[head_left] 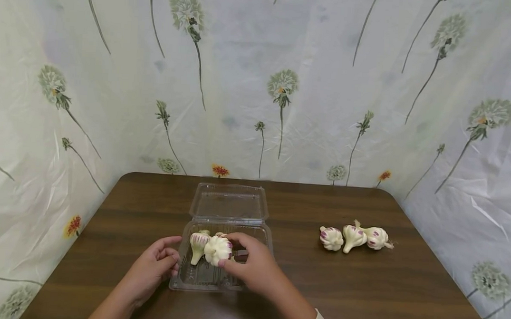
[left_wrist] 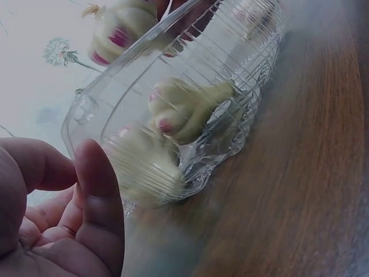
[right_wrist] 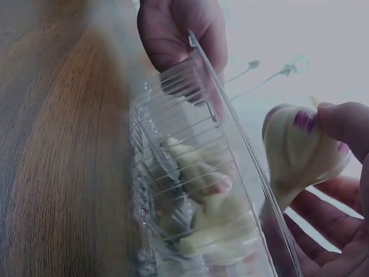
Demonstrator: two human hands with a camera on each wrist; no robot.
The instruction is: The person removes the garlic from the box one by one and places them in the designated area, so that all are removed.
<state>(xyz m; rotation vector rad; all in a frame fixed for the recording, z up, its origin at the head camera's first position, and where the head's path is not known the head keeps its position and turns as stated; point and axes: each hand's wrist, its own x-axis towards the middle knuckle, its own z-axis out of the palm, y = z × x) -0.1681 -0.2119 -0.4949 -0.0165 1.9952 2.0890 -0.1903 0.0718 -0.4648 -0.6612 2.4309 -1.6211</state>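
My right hand (head_left: 253, 264) holds a white garlic bulb with purple streaks (head_left: 218, 251) between thumb and fingers, over a clear plastic clamshell box (head_left: 209, 287). In the right wrist view this bulb (right_wrist: 305, 144) is above the box rim, its stem pointing down. Inside the box lies another garlic bulb (head_left: 199, 242), with more partly hidden behind the held one. Two bulbs, one of them this garlic bulb (left_wrist: 184, 109), show through the clear wall in the left wrist view. My left hand (head_left: 154, 264) is beside the box's left wall, fingers loosely curled and holding nothing.
The box's hinged lid (head_left: 230, 201) lies folded back toward the far edge of the brown wooden table (head_left: 150, 207). To the right sit three more garlic bulbs (head_left: 355, 237) close together. A flower-patterned sheet (head_left: 241, 83) hangs behind and at both sides.
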